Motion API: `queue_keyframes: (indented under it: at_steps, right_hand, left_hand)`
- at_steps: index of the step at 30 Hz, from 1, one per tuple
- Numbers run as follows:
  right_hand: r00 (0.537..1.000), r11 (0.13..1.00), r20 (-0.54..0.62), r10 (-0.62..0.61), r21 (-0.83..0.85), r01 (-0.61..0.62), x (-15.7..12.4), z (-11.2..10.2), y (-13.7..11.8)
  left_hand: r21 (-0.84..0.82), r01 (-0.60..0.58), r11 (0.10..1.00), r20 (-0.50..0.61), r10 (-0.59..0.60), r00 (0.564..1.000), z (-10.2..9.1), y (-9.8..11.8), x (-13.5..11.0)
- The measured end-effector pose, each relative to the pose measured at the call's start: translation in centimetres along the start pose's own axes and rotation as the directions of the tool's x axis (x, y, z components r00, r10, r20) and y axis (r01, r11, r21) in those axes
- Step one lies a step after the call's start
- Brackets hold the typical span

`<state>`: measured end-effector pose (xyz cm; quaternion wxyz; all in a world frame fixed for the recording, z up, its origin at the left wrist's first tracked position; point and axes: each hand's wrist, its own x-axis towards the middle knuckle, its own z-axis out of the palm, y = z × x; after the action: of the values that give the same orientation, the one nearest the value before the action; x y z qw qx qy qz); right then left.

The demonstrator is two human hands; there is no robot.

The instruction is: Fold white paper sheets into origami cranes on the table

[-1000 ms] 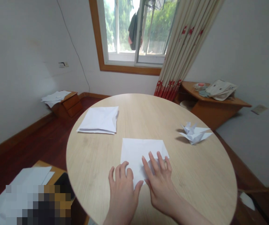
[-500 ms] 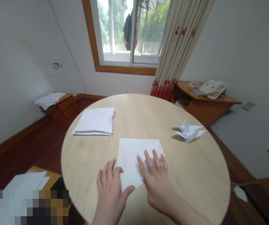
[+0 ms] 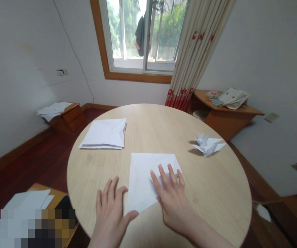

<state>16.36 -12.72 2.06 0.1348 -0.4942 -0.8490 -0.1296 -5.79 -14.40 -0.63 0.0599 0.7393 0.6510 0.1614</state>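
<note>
A white sheet of paper [image 3: 143, 172] lies on the round wooden table [image 3: 202, 193] in front of me, its lower right part under my hand. My right hand [image 3: 170, 193] rests over that part with fingers spread. At the sheet's lower left edge is my left hand [image 3: 112, 203], its fingers apart and the thumb by the paper's bottom corner. A stack of white paper [image 3: 104, 132] sits at the table's far left. Toward the right edge stands a folded paper crane [image 3: 206, 144] with pointed wings.
A small wooden cabinet [image 3: 73, 117] with papers on it stands at the left wall. Another wooden surface at lower left bears white sheets [image 3: 26, 203]. At back right a corner desk [image 3: 228, 113] holds a cloth bag [image 3: 233, 97]. Beyond the table is a window with a curtain [image 3: 190, 51].
My left hand has shifted left, baring more of the sheet's left edge and lower corner. My right hand stays nearly in place on the paper.
</note>
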Motion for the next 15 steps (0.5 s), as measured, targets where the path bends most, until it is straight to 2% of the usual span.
queue_keyframes:
  at_steps: [7, 15]
  right_hand:
    - [1.0, 1.0, 0.016, 0.008, -0.002, -0.008, -0.13, 0.07, 0.14]
    - [1.0, 1.0, -0.006, -0.002, -0.005, 0.002, -0.11, -0.07, 0.02]
  left_hand:
    - [0.019, 0.009, 1.0, 0.029, -0.01, 1.0, -0.1, -1.02, -0.45]
    - [0.046, 0.034, 0.998, 0.071, -0.037, 0.997, -0.16, -0.56, 0.04]
